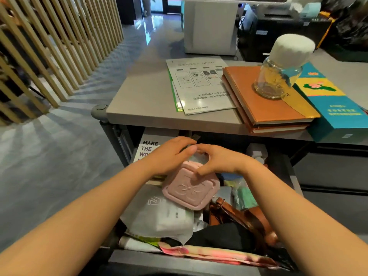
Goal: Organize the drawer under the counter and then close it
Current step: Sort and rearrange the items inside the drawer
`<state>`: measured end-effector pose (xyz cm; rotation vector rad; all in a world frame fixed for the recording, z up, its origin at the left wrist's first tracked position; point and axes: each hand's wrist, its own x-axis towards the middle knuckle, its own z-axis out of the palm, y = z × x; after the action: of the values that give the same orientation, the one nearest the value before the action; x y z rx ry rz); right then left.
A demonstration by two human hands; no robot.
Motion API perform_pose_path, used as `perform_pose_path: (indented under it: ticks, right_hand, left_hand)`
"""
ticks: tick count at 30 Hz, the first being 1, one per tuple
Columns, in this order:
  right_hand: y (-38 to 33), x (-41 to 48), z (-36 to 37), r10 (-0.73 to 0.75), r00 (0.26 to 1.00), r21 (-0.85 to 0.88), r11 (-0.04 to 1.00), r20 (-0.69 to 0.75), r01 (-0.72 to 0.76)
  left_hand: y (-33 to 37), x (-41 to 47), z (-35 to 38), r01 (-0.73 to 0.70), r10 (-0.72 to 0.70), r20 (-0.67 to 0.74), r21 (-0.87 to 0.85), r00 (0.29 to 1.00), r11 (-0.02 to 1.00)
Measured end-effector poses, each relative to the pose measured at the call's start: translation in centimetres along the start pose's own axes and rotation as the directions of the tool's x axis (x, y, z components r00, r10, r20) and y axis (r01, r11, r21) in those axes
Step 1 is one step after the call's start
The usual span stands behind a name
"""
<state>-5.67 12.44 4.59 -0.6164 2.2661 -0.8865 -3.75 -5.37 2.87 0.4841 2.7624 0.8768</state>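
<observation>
The drawer [179, 263] under the grey counter [143, 96] stands pulled out and crammed with things. On top of the pile, tilted, lies a pink square box [191, 191] with a flower embossed on its lid. My left hand [171, 154] curls round the box's far left side. My right hand [217, 160] grips its far right side, thumb pressed on the lid. The two hands' fingertips nearly meet over something pale and translucent behind the box, which is mostly hidden.
In the drawer lie a book printed "MAKE THE" [148, 146], a white pouch [159, 214], a brown leather bag [239, 216], black cloth [223, 234] and a green packet [245, 198]. On the counter are papers [199, 84], orange notebooks [264, 102], a glass jar [278, 76] and a teal box [334, 104].
</observation>
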Motion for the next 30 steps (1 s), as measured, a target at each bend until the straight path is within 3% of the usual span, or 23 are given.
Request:
perform_pose_path:
  ticks: [3, 6, 8, 12, 16, 20, 26, 30]
  right_hand:
    - [-0.9, 0.7, -0.1, 0.031, 0.992, 0.117, 0.992, 0.121, -0.045]
    - [-1.5, 1.4, 0.6, 0.013, 0.96, 0.242, 0.967, 0.279, -0.083]
    - [-1.6, 2.3, 2.2, 0.021, 0.975, 0.299, 0.95, 0.219, -0.087]
    - [-2.1, 2.4, 4.2, 0.081, 0.996, 0.375, 0.925, -0.03, -0.064]
    - [-2.8, 2.4, 6.3, 0.128, 0.986, 0.33, 0.94, -0.105, -0.086]
    - [-3.8, 3.8, 8.4, 0.239, 0.96, 0.307, 0.934, -0.148, -0.185]
    - [-3.4, 1.4, 5.8, 0.2, 0.939, 0.232, 0.963, -0.278, -0.136]
    - [-3.4, -2.6, 2.1, 0.098, 0.935, 0.19, 0.981, -0.341, -0.033]
  left_hand:
    - [-0.6, -0.9, -1.6, -0.006, 0.005, 0.079, 0.008, 0.997, 1.0]
    - [-1.1, -1.4, -3.0, 0.012, -0.009, 0.071, -0.049, 0.997, 0.999]
    - [-1.7, -1.9, -3.5, 0.047, -0.041, 0.085, -0.072, 0.996, 0.996]
    - [-2.7, -2.2, -3.3, 0.085, -0.083, 0.097, -0.013, 0.992, 0.996]
    - [-2.7, -1.8, -2.9, 0.052, -0.053, 0.066, 0.016, 0.996, 0.998]
    - [-2.4, -0.9, -2.9, 0.032, -0.044, 0.145, 0.085, 0.988, 0.996]
    - [-0.8, -0.6, -2.7, -0.096, 0.086, 0.159, 0.051, 0.983, 0.994]
    - [2.1, 0.0, -3.7, -0.226, 0.217, 0.15, 0.039, 0.964, 0.973]
